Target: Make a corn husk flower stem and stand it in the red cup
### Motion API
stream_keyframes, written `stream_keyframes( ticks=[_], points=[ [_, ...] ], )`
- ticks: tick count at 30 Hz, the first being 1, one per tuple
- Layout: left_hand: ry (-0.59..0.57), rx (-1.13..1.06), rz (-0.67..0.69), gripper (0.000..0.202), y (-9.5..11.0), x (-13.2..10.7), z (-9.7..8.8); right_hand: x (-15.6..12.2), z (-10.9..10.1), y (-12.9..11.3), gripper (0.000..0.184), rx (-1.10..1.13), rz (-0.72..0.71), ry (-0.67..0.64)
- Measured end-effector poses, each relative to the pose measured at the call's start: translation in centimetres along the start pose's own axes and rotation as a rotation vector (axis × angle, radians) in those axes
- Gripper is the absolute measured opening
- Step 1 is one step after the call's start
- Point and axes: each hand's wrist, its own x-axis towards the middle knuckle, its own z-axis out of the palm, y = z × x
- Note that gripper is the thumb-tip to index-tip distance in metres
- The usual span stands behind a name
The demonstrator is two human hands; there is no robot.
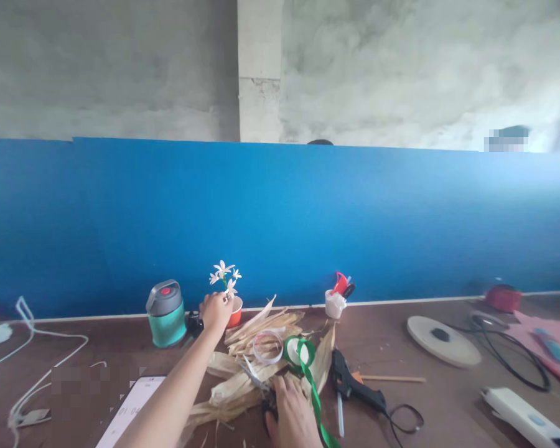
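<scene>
My left hand (215,311) reaches far forward and closes its fingers at the base of a stem of small white flowers (224,274) standing in a little orange pot (236,311). My right hand (293,415) rests low at the near edge on a pile of dried corn husks (256,361), fingers curled over the dark handles of scissors (261,389). A roll of green ribbon (297,352) lies just beyond the right hand, its tail trailing toward me. A clear tape ring (267,346) sits beside the ribbon.
A teal flask with a grey lid (166,313) stands left of the pot. A black glue gun (350,381), a white cup of tools (336,302), a round white disc (443,341), black cables (513,354), a phone (130,412) and a blue partition (280,218) surround the brown table (438,398).
</scene>
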Motion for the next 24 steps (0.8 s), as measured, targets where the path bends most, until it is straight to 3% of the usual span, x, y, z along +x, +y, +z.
stream_keyframes(
  ticks=[7,18,24],
  points=[
    [-0.005,-0.116,-0.113,0.025,-0.6,0.0,0.4,0.0,0.1,0.1,0.049,0.013,0.001,-0.012],
    [0.002,-0.316,-0.159,0.029,-2.5,-0.3,2.3,0.2,0.6,0.1,0.046,-0.008,0.02,-0.008],
    [0.014,-0.349,-0.22,0.027,-3.0,-0.7,2.1,0.1,0.6,0.2,0.046,0.02,0.015,-0.013]
  ],
)
